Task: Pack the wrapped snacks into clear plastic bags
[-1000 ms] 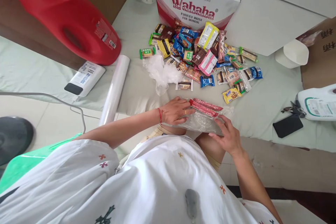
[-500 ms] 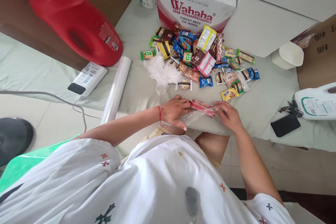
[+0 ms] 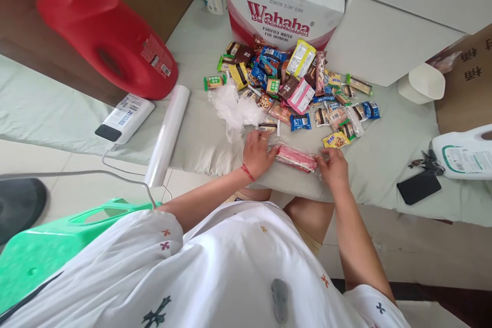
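Note:
A flat bundle of red and pink sticks or slim packets (image 3: 295, 158), wrapped in clear plastic film, lies at the table's front edge; what is inside I cannot make out. My left hand (image 3: 257, 156), with a red string on the wrist, grips the left end of the film between thumb and fingers. At the bundle's other end, my right hand (image 3: 333, 166) pinches the film with its thumb and fingers. Behind the bundle spreads a pile of small wrapped snacks (image 3: 302, 96). A crumpled clear plastic bag (image 3: 236, 110) sits left of the pile.
A roll of clear film (image 3: 168, 136) and a white power bank (image 3: 125, 119) with a cable lie on the left, near a large red jug (image 3: 103, 36). Behind the snacks stands a Wahaba carton (image 3: 282, 15). On the right are a black phone (image 3: 418, 186), keys and a white bottle (image 3: 467, 154).
The film now lies up and around the red bundle instead of loosely in front of it. My left hand has turned with its fingers pointing away, and my right hand has shifted slightly.

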